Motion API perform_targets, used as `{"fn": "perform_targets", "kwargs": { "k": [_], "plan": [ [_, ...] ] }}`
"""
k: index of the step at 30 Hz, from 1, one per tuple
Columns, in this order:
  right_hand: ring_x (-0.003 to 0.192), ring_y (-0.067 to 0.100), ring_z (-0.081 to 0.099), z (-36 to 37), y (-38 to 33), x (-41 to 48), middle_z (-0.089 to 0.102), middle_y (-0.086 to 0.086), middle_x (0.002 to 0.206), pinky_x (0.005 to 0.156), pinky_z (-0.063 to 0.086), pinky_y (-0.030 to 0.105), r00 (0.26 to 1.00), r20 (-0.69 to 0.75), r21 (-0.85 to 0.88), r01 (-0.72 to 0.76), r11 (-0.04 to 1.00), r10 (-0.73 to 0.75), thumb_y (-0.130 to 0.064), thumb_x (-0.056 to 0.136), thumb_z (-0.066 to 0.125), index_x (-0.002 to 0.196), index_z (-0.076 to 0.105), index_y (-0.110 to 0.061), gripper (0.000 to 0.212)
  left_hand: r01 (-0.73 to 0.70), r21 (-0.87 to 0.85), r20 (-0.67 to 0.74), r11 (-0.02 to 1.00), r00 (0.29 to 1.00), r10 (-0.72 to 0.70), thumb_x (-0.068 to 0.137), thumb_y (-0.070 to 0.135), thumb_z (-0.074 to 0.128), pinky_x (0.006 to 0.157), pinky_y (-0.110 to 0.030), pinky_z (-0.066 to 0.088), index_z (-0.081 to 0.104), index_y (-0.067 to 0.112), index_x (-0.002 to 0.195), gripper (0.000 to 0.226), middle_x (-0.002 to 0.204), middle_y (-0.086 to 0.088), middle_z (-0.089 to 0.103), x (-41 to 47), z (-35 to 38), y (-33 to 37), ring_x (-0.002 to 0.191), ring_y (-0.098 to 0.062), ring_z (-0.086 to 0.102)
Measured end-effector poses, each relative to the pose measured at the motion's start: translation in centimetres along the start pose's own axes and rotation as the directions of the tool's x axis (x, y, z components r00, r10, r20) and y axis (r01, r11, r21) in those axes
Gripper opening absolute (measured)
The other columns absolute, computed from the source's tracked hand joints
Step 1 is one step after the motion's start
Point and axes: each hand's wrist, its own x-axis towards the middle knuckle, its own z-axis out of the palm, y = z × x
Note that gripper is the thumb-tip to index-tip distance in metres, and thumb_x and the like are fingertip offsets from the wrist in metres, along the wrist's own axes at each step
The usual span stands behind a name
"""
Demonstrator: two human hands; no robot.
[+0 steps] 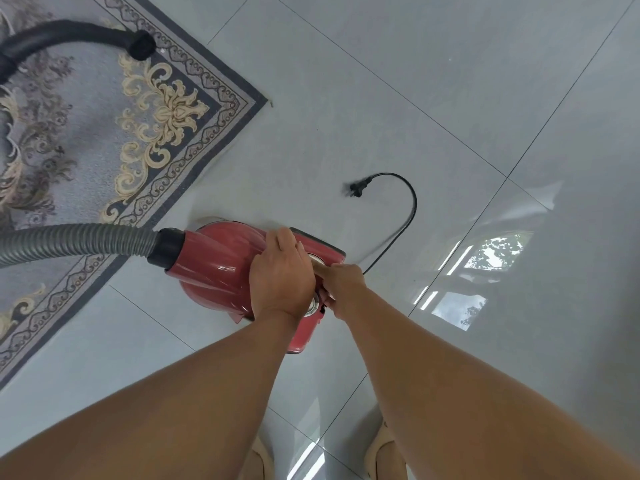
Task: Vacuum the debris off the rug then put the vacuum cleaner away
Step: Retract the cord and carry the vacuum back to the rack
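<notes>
A red canister vacuum cleaner point(214, 268) sits on the tiled floor just off the rug's corner. My left hand point(280, 275) lies flat over its top, fingers closed around the handle area. My right hand point(341, 284) presses at the rear of the body beside a round button. The black power cord point(408, 216) curls over the floor to the right, its plug point(356, 188) blurred and lying free. A grey ribbed hose point(79, 240) leaves the front to the left, and the black wand end point(142, 45) rests on the patterned grey rug point(104, 133).
Glossy grey floor tiles point(450, 98) spread to the right and far side, with window reflections at the right. My feet in pale slippers point(384, 452) stand at the bottom edge.
</notes>
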Motion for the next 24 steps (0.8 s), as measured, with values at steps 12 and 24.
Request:
{"fn": "perform_targets", "kwargs": {
  "k": [12,24],
  "plan": [
    [0.056,0.022,0.045,1.0,-0.9,0.1,0.057,0.012,0.079,0.055,0.042,0.032,0.994,-0.109,0.06,-0.025,0.998,0.031,-0.014,0.057,0.093,0.066,0.043,-0.017,0.051,0.025,-0.044,0.018,0.999,1.0,-0.024,0.093,0.019,0.025,0.046,-0.025,0.024,0.053,0.006,0.082,0.033,0.073,-0.007,0.053,0.1,-0.2,0.1,0.047,-0.012,0.027],
    [0.05,0.022,0.042,0.8,-1.1,-0.1,0.054,0.011,0.074,0.054,0.042,0.032,0.993,-0.103,-0.003,-0.057,0.998,0.057,-0.018,0.061,0.092,0.065,0.044,-0.016,0.048,0.034,-0.074,0.024,0.997,0.999,-0.032,0.094,0.02,0.023,0.046,-0.025,0.026,0.052,0.007,0.083,0.034,0.073,-0.005,0.052,0.1,-0.1,0.1,0.046,-0.013,0.03]
  ]
}}
